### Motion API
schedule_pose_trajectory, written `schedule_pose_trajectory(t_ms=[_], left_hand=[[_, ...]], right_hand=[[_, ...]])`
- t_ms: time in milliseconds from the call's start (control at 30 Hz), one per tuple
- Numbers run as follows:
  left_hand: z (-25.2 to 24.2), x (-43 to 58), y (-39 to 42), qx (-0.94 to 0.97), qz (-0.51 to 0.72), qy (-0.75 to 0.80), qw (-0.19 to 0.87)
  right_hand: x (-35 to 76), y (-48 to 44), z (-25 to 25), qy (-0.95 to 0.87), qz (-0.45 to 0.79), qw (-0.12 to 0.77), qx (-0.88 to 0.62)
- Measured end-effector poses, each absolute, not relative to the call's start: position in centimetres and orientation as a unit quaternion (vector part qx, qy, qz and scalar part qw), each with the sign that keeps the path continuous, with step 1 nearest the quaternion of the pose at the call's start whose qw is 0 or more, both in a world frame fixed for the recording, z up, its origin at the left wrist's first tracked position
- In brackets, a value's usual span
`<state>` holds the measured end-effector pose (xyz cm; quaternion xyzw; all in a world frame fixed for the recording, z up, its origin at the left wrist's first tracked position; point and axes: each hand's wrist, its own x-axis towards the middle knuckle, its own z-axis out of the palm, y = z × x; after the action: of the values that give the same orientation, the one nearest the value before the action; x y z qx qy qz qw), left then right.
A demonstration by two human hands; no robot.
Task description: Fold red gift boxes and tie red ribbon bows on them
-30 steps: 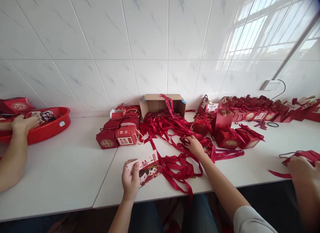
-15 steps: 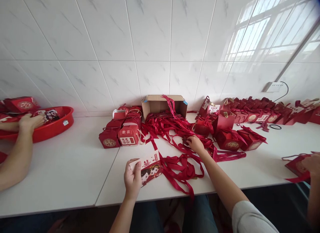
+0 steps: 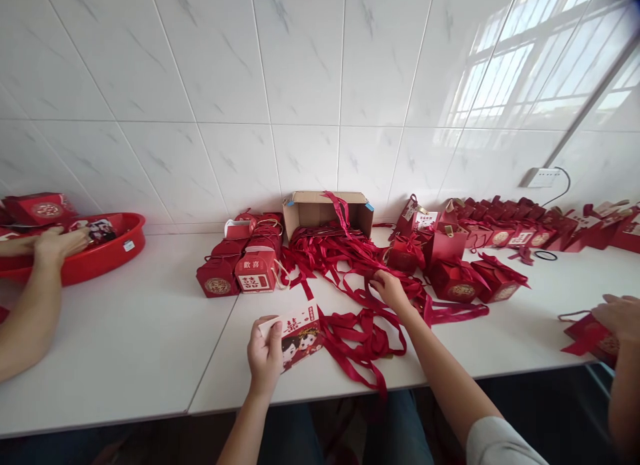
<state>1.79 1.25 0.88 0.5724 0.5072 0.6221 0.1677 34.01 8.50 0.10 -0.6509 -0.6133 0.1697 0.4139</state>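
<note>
In my left hand (image 3: 265,352) is a red-and-white printed card (image 3: 300,337) with two cartoon figures, gripped between thumb and fingers above the table's front part. Whether it is a single card or a flat folded box, I cannot tell. My right hand (image 3: 390,290) reaches into a heap of dark red ribbons (image 3: 335,248), fingers closed on ribbon there; the fingertips are partly hidden. The heap spills from a cardboard box (image 3: 327,198) lying on its side. Between my hands, a loose tangle of ribbon (image 3: 360,335) lies on the white table (image 3: 140,345).
Red gift boxes (image 3: 256,268) stand left of the ribbons. More ribbon-tied boxes (image 3: 453,278) and a long row of small red bags (image 3: 520,228) line the right. At far left, someone's hand (image 3: 50,245) is over a red basin (image 3: 107,262). At far right, another person's hand (image 3: 617,318) holds a red box (image 3: 587,335).
My right hand has shifted slightly left within the ribbons; my left hand keeps the card almost still. The person at right has turned and moved their box a little.
</note>
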Motion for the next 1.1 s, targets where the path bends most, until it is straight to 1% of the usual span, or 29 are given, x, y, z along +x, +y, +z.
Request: schedule_pose_trajectory(t_ms=[100, 200, 333, 433, 500, 567, 600, 633, 667, 733, 800, 933, 1100], left_hand=[[1.0, 2.0, 2.3, 0.573, 0.621, 0.509, 0.162], [1.3, 2.1, 3.3, 0.573, 0.617, 0.516, 0.157], [1.7, 1.9, 4.1, 0.577, 0.608, 0.527, 0.141], [2.2, 1.9, 4.0, 0.579, 0.607, 0.531, 0.12], [2.9, 2.2, 3.5, 0.578, 0.619, 0.53, 0.056], [4.2, 2.9, 2.3, 0.576, 0.634, 0.513, -0.054], [5.0, 3.3, 1.5, 0.582, 0.637, 0.494, -0.105], [5.9, 3.8, 0.6, 0.596, 0.64, 0.467, -0.13], [6.8, 4.4, -0.5, 0.625, 0.641, 0.427, -0.129], [8.5, 5.5, -2.4, 0.706, 0.608, 0.358, -0.061], [9.6, 6.5, -3.9, 0.768, 0.559, 0.313, -0.001], [9.7, 7.5, -5.0, 0.806, 0.514, 0.287, 0.069], [7.9, 7.4, -4.8, 0.787, 0.525, 0.307, 0.103]], right_hand=[[33.8, 7.5, 0.8, -0.589, 0.226, 0.486, -0.605], [33.6, 6.5, 1.9, -0.561, 0.292, 0.537, -0.559], [33.3, 4.7, 4.2, -0.521, 0.356, 0.586, -0.509], [32.5, 2.7, 6.0, -0.499, 0.431, 0.603, -0.449], [31.4, 1.2, 6.8, -0.485, 0.479, 0.607, -0.408], [30.0, -0.2, 7.4, -0.459, 0.535, 0.609, -0.363], [29.3, -0.8, 7.6, -0.434, 0.576, 0.609, -0.33], [28.5, -1.4, 7.7, -0.393, 0.63, 0.607, -0.284], [27.8, -1.9, 7.7, -0.348, 0.68, 0.601, -0.237], [26.4, -2.7, 7.7, -0.268, 0.75, 0.584, -0.158], [25.0, -3.5, 7.5, -0.237, 0.768, 0.579, -0.134], [22.6, -4.8, 6.8, -0.225, 0.761, 0.586, -0.167], [20.6, -6.1, 5.6, -0.198, 0.761, 0.587, -0.194]])
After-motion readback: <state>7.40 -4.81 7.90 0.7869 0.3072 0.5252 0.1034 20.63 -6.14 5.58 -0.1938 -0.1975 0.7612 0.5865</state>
